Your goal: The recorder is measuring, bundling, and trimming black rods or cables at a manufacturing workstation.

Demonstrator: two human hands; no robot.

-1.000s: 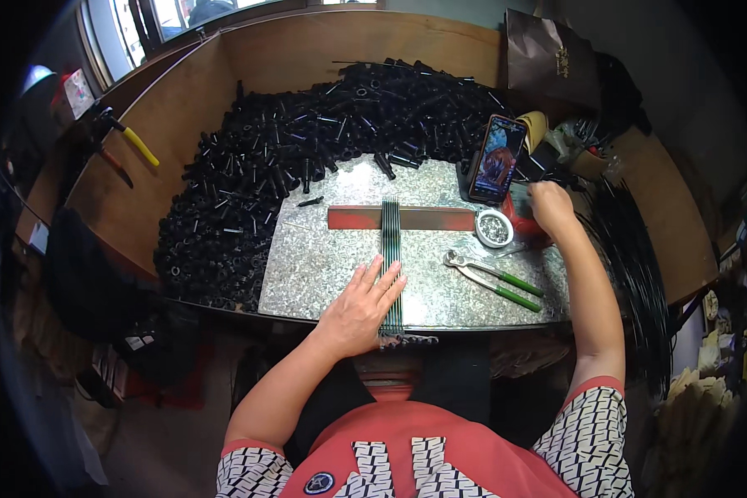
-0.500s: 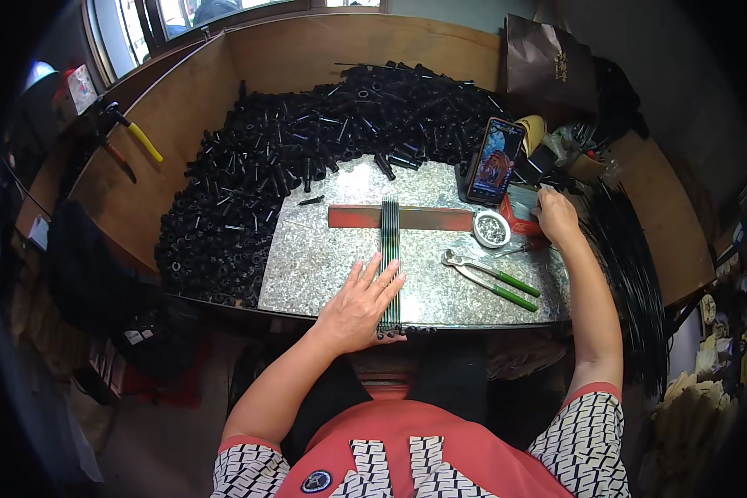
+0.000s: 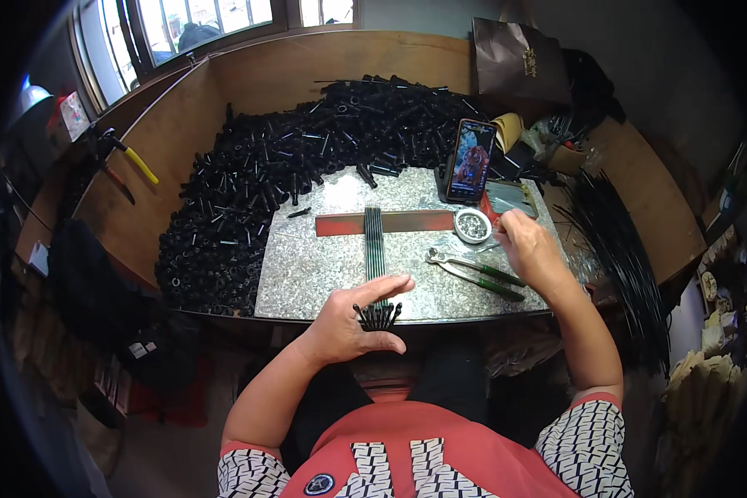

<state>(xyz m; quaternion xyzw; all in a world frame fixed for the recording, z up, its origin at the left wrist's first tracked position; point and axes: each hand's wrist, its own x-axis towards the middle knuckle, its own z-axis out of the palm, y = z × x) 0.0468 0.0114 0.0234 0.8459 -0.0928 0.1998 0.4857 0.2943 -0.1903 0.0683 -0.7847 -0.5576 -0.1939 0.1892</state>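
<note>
A row of thin black rods [image 3: 374, 253] lies side by side across a reddish flat bar [image 3: 338, 225] on the speckled board. Their near ends carry small black tips that fan out at the board's front edge. My left hand [image 3: 340, 324] is open around these ends, fingers stretched over the rods and thumb apart below. My right hand [image 3: 529, 247] is closed in a pinch above the board's right side; whatever its fingertips hold is hidden. Near it are a white round dish [image 3: 457, 236] of small shiny metal bits and pincers [image 3: 483, 275] with green handles.
A large heap of black tubular parts [image 3: 257, 166] fills the back and left, inside wooden walls [image 3: 174, 124]. A phone [image 3: 471, 162] stands upright behind the dish, near a red tray [image 3: 488, 207]. Long black strands [image 3: 631, 241] lie at the right. Yellow-handled pliers [image 3: 141, 166] hang left.
My right hand has drawn back from the red tray toward me, its fingers closed. My left hand has gone from lying flat on the rods to spreading around their near ends. The view has shifted slightly.
</note>
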